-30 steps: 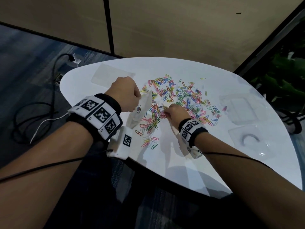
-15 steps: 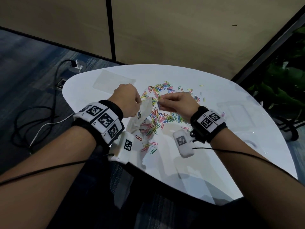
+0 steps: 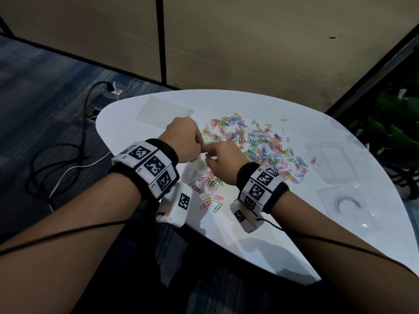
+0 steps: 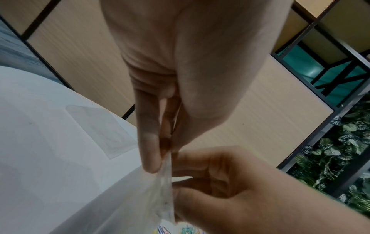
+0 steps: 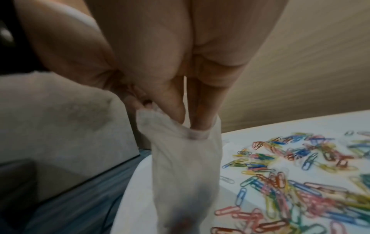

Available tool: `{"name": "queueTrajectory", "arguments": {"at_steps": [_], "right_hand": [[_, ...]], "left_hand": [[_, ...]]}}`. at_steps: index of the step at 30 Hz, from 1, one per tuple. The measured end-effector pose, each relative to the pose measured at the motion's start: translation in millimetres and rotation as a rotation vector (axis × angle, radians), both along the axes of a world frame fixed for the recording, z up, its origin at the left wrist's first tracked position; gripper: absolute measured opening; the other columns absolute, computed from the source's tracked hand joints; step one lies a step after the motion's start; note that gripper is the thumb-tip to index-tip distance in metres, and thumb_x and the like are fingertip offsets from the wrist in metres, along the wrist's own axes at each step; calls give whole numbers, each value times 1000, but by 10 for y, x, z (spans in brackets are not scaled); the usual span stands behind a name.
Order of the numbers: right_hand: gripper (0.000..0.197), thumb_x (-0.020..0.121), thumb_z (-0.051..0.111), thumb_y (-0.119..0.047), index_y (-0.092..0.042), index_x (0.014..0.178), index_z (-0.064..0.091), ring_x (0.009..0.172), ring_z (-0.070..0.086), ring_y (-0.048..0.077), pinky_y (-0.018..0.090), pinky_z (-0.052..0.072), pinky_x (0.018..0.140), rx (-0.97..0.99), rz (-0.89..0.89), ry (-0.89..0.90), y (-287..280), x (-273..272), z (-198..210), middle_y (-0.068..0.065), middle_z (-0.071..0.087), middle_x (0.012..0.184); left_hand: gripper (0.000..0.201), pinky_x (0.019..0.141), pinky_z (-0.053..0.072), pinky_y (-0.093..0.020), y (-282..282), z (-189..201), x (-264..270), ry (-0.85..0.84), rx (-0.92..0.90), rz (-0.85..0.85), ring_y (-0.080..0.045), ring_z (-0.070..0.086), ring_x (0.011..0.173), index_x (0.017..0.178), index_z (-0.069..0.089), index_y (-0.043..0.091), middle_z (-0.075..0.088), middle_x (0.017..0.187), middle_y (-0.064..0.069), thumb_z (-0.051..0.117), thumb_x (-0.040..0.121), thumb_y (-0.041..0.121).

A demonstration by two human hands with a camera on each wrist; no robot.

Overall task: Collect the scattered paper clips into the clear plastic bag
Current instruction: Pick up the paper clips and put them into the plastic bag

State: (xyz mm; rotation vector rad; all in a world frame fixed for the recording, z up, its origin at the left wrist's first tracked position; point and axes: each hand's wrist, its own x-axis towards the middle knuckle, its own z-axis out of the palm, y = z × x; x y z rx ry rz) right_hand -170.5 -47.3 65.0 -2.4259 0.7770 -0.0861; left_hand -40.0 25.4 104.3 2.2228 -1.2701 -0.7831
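Many coloured paper clips [image 3: 256,143] [image 5: 290,182] lie spread over the middle of the white table [image 3: 249,227]. A smaller group lies nearer the front edge. My left hand [image 3: 199,148] [image 4: 162,158] pinches the rim of the clear plastic bag [image 3: 195,171] [image 4: 140,197] [image 5: 180,174], which hangs upright just left of the clips. My right hand [image 3: 207,152] [image 5: 188,121] is at the bag's mouth. Its thumb and fingers reach down inside the opening, close together, with the tips hidden by the rim. A reddish blur shows low in the bag.
A flat clear bag [image 3: 165,112] lies at the table's far left. Two more [image 3: 328,159] [image 3: 347,202] lie at the right, the nearer holding a curved item. Cables [image 3: 56,159] trail on the carpet at left. Plants [image 3: 396,132] stand at right.
My right hand rose from the pile pinching clips and moved left into the bag's mouth. My left hand kept its hold on the bag's rim.
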Motion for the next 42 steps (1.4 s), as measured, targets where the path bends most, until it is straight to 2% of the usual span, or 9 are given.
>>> {"name": "queueTrajectory", "arguments": {"at_steps": [6,12,20,24,27,32,37,40,42], "right_hand": [[16,84,68,-6,-18,91,76,74,69,7,19,57,72,103,-130,-328,-81,-223,49,-5,74,84],[41,65,87,-36,-28,96,61,67,56,7,25,48,66,97,-47,286,68,-564,-563,-5,61,88],[24,77,76,-16,-13,100,69,82,50,14,20,38,75,33,-110,97,309,-332,-976,1,55,97],[31,84,71,-18,-16,114,69,106,55,35,42,51,89,-299,136,121,218,-267,-1039,15,57,125],[25,87,68,-18,-22,112,71,105,58,41,49,54,81,-425,225,116,156,-290,-1167,17,59,130],[9,82,68,-1,-4,88,75,74,64,34,35,53,62,-347,237,205,52,-304,-1096,15,66,82],[17,87,63,-2,-8,93,77,81,67,25,32,56,80,-192,-52,222,-184,-355,-828,7,72,88],[13,86,71,-11,-13,97,78,80,69,13,23,55,84,19,-338,79,-354,-401,-587,-1,75,91],[10,81,77,-12,-14,91,79,79,72,17,31,59,83,206,-471,-58,-438,-419,-444,3,77,86]], "left_hand": [[19,80,64,-37,11,23,110,-22,-5,66,-23,77,70,92,79,7,77,80,-10,60,90,2],[20,79,65,-38,43,26,176,-28,-6,82,-25,77,72,94,79,5,77,89,-11,60,89,1],[17,75,66,-38,73,-7,263,-4,8,93,-25,77,67,93,79,5,77,84,-12,62,90,2],[17,76,65,-39,72,3,301,-4,10,100,-26,77,68,95,79,5,77,81,-14,62,91,3],[16,76,65,-38,69,3,301,-13,12,97,-24,78,68,95,79,6,77,81,-12,63,91,5],[18,78,65,-37,49,-7,273,-10,17,97,-24,77,67,93,79,7,78,79,-11,61,91,4],[17,78,65,-35,18,-15,224,-21,27,75,-21,77,66,90,79,8,78,78,-10,62,90,5],[16,78,65,-35,0,-20,208,-24,27,65,-19,77,66,88,79,9,78,76,-9,63,90,6],[16,77,65,-35,-11,-24,183,-29,24,53,-19,77,65,88,79,9,78,75,-9,63,89,7]]}}
